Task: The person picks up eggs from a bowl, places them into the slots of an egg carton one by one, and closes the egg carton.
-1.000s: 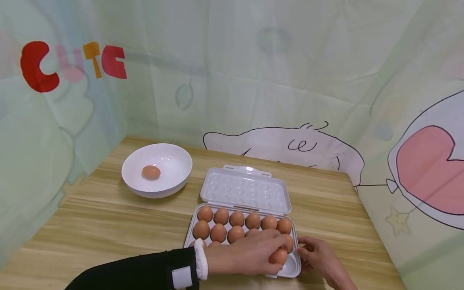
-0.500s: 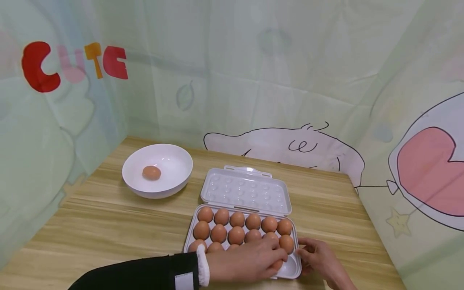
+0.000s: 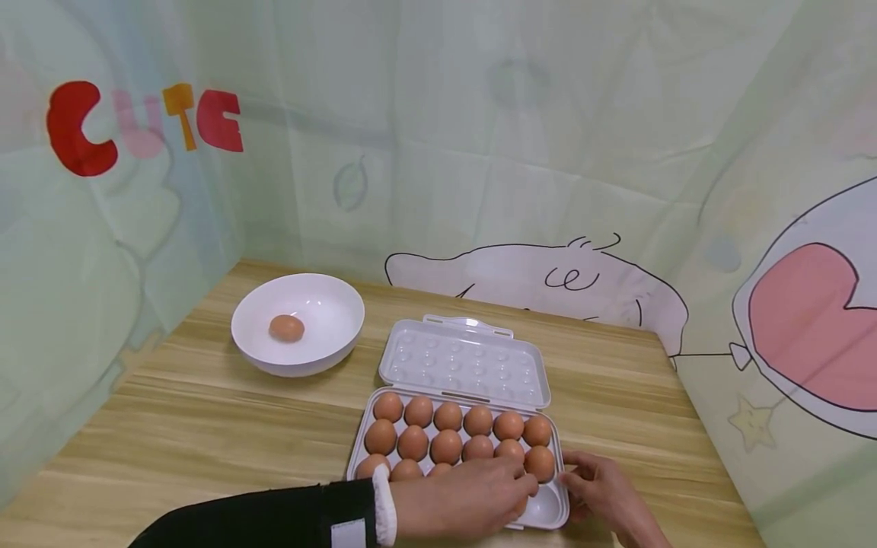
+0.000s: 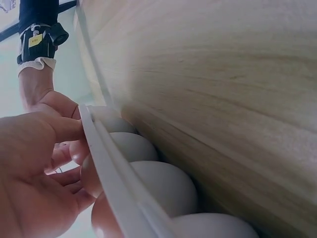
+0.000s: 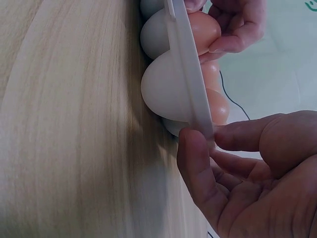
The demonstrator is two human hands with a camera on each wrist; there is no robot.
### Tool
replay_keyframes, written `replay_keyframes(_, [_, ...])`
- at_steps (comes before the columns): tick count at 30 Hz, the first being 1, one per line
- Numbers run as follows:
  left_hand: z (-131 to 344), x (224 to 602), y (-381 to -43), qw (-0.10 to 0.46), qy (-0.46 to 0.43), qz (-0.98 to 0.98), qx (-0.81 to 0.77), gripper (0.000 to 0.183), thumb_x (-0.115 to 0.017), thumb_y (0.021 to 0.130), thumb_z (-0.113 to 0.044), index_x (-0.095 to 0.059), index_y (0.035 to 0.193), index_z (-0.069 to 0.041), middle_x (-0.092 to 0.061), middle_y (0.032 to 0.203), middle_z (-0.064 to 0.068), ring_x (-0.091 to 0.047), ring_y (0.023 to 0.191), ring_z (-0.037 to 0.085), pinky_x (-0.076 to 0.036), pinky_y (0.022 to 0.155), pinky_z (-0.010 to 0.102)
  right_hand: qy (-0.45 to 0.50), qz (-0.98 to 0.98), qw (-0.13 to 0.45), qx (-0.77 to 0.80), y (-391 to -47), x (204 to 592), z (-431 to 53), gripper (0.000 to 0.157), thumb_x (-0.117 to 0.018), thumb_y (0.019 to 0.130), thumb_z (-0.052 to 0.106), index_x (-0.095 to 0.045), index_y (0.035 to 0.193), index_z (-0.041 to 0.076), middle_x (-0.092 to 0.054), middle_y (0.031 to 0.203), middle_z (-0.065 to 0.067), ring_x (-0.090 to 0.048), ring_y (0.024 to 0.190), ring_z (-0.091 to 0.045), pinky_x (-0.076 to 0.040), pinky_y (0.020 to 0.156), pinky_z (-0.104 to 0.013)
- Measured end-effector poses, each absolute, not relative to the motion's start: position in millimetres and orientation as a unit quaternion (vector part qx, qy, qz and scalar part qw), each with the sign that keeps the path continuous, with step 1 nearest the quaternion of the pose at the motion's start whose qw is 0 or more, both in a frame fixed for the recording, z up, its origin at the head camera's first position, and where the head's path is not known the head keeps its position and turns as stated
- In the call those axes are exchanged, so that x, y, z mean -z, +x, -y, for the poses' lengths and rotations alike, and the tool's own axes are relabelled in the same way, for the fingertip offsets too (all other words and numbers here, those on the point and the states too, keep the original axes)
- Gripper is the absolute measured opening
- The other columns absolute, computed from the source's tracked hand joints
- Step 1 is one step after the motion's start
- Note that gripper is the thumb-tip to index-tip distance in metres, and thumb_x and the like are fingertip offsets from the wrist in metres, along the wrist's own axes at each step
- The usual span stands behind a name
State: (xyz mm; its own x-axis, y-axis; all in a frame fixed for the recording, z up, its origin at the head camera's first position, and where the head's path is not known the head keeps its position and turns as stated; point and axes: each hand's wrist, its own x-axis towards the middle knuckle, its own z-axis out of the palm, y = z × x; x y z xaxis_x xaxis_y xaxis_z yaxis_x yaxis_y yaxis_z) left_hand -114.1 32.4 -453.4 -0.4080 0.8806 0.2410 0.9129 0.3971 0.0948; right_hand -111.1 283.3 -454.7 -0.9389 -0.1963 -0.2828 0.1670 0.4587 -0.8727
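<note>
A white plastic egg tray [image 3: 358,445] lies with its lid folded back, and brown eggs [image 3: 446,447] fill most of its cups. My left hand [image 3: 466,498] reaches over the front row, its fingers around an egg [image 5: 205,30] beside the near right corner cup. That corner cup [image 3: 546,504] holds no egg. In the right wrist view, thumb and fingers of the left hand lie on either side of this egg. My right hand [image 3: 610,493] grips the tray's right edge, thumb and fingers pinching the rim. The left palm hides part of the front row.
At the back left stands a white bowl [image 3: 336,320] with one brown egg [image 3: 286,328] in it. The tray's open lid [image 3: 466,361] lies flat behind the tray on the wooden table [image 3: 205,434]. Printed cloth walls [image 3: 438,190] enclose the table's back and sides.
My left hand has lowered its egg into the front row, beside the corner cup, and shifted slightly left. The right hand keeps its hold on the tray's edge.
</note>
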Motion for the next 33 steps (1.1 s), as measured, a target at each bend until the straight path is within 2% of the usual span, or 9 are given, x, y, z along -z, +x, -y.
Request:
replay_keyframes(12, [-34.0, 454.7, -112.1, 0.150, -0.547, 0.823, 0.026, 0.011, -0.065, 0.102, -0.031, -0.066, 0.106, -0.021, -0.057, 0.092, -0.010, -0.048, 0.077, 0.000, -0.034, 0.057, 0.008, 0.002, -0.842, 0.177, 0.510, -111.9, 456.3, -284.6, 0.043, -0.062, 0.098, 0.002, -0.051, 0.133, -0.020, -0.064, 0.081, -0.006, -0.065, 0.071, -0.022, -0.058, 0.060, -0.040])
replay_keyframes(19, [-33.2, 455.1, -111.9, 0.195, -0.561, 0.803, -0.035, 0.014, -0.062, 0.103, -0.034, -0.072, 0.105, -0.024, -0.062, 0.106, -0.011, -0.051, 0.094, 0.005, -0.043, 0.072, 0.012, -0.004, -0.843, 0.175, 0.509, -111.3, 457.1, -285.4, 0.043, -0.062, 0.099, 0.003, -0.051, 0.133, -0.020, -0.064, 0.081, -0.006, -0.065, 0.071, -0.022, -0.058, 0.060, -0.041])
replay_keyframes(27, [-34.3, 458.9, -110.8, 0.233, -0.538, 0.810, -0.031, 0.015, -0.066, 0.100, -0.039, -0.071, 0.104, -0.026, -0.062, 0.098, -0.013, -0.053, 0.093, 0.005, -0.045, 0.070, 0.015, -0.003, -0.840, 0.177, 0.513, -111.5, 456.0, -284.5, 0.044, -0.062, 0.099, 0.003, -0.050, 0.134, -0.020, -0.063, 0.081, -0.006, -0.065, 0.070, -0.022, -0.058, 0.059, -0.039])
replay_keyframes(33, [-35.8, 461.8, -112.5, 0.262, -0.525, 0.809, -0.027, 0.013, -0.066, 0.098, -0.040, -0.071, 0.097, -0.028, -0.061, 0.093, -0.012, -0.051, 0.093, 0.008, -0.044, 0.076, 0.020, -0.002, -0.844, 0.185, 0.503, -113.2, 454.8, -284.4, 0.042, -0.062, 0.099, 0.004, -0.051, 0.133, -0.019, -0.064, 0.081, -0.005, -0.065, 0.071, -0.021, -0.058, 0.060, -0.038])
